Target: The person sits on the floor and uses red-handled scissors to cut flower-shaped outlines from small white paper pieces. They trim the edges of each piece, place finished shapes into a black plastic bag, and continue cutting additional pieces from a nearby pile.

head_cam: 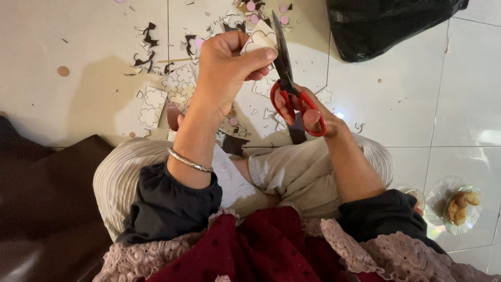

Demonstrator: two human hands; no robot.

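Note:
My left hand [227, 68] pinches a small cream paper piece [259, 38] printed with flower outlines, held up over the floor. A silver bangle [189, 161] circles that wrist. My right hand [302, 112] has its fingers through the red handles of a pair of scissors [297, 102], whose dark blades [281, 47] point away from me and meet the edge of the paper piece. I sit cross-legged in beige trousers, dark sleeves and a maroon top.
Paper strips with flower outlines [151, 107], dark offcuts [148, 39] and pink dots [251, 6] litter the white tiled floor ahead. A black plastic bag [381, 23] lies at the top right. A glass dish with food [462, 206] stands at the right. A dark brown cushion [47, 198] lies at left.

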